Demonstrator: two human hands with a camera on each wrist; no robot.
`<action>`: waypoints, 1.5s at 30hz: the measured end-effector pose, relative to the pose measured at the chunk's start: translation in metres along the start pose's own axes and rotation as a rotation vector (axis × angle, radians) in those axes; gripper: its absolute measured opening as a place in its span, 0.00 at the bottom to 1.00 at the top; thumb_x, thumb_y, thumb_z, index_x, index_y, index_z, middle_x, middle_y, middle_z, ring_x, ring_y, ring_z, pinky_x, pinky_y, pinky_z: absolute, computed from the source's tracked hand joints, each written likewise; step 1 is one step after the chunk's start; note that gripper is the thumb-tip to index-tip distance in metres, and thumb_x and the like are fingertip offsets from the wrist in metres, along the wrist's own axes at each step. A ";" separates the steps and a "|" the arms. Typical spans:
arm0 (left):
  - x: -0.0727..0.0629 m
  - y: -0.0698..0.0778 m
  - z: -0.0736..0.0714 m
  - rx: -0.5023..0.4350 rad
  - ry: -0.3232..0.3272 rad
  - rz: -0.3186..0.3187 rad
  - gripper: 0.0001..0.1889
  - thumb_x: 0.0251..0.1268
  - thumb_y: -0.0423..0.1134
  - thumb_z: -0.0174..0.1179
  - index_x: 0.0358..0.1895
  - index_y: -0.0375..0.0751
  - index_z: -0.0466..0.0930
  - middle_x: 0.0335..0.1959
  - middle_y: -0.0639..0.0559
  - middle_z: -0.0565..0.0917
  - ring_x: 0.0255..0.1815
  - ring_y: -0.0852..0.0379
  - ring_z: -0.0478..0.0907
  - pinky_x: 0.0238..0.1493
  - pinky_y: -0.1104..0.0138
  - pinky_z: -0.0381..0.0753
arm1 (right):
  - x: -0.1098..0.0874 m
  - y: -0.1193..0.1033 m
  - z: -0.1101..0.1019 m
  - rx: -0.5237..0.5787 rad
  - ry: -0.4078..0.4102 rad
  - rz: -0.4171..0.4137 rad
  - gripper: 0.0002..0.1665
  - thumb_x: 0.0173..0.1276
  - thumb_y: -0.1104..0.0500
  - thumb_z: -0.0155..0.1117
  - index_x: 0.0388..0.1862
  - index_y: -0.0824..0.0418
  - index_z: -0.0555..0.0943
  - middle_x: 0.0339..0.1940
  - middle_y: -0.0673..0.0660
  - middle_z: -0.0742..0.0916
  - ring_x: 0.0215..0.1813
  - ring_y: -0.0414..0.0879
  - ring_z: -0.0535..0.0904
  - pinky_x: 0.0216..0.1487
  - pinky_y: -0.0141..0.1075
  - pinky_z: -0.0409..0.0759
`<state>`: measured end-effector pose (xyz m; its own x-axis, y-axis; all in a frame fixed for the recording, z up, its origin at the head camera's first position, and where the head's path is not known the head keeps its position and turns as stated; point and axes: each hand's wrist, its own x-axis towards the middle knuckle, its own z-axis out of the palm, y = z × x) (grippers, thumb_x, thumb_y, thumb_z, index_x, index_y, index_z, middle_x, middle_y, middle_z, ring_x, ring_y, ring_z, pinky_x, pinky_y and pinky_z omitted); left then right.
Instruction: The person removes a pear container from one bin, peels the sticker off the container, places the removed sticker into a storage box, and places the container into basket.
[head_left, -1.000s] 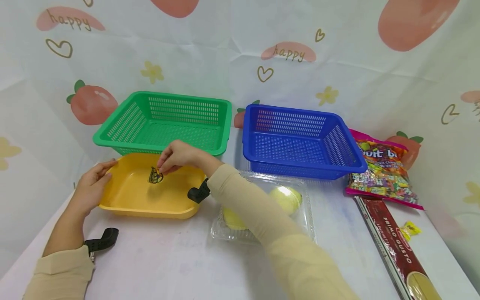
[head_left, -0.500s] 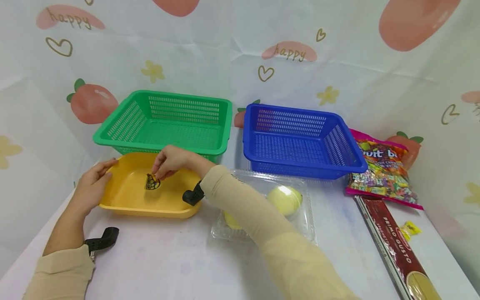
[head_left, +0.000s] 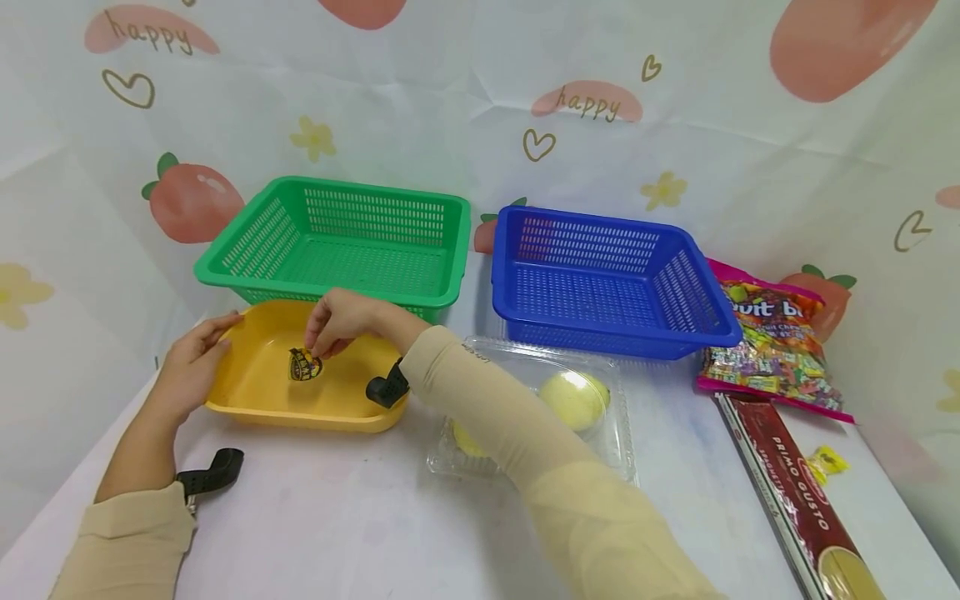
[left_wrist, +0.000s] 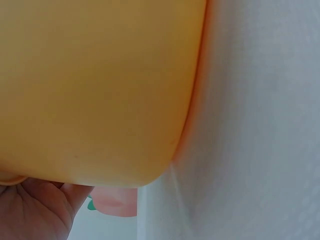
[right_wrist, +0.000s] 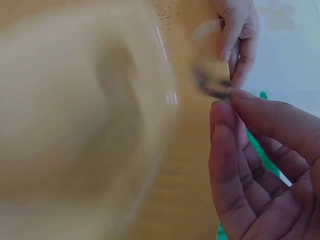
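Black print with touches of yellow marks the small piece [head_left: 303,365], located inside the yellow basin [head_left: 303,421], above its floor; its material cannot be told. The right hand [head_left: 343,321] is the nearer hand: its grip is narrow, thumb and finger pinching the piece at the upper right edge. From this grip the piece lies to the left and toward the person. Its free end points down and left. Height and width look nearly equal in the head view, so no long axis can be fixed; the right wrist view shows the piece blurred at the fingertips.

The left hand [head_left: 193,362] holds the basin by its left rim, apart from the piece. Basin long axis: left to right across the tabletop [head_left: 322,500].

Outward from the basin: green basket [head_left: 330,293] directly behind; clear container [head_left: 628,433] with pale yellow contents to the right, partly under the right forearm; blue basket [head_left: 615,329] behind the container.
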<state>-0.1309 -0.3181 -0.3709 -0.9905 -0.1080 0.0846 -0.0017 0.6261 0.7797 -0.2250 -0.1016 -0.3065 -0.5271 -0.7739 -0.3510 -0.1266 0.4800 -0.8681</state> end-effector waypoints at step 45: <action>-0.005 0.022 -0.001 0.095 0.215 0.054 0.22 0.74 0.42 0.36 0.66 0.38 0.65 0.70 0.42 0.62 0.71 0.35 0.55 0.68 0.39 0.52 | -0.121 -0.007 -0.058 -0.150 -0.040 -0.152 0.14 0.65 0.56 0.61 0.49 0.60 0.78 0.47 0.52 0.84 0.51 0.42 0.78 0.52 0.32 0.79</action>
<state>-0.1259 -0.3048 -0.3531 -0.9377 -0.2279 0.2624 0.0276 0.7040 0.7097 -0.2096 0.0128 -0.2375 -0.4588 -0.8565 -0.2363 -0.3270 0.4101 -0.8514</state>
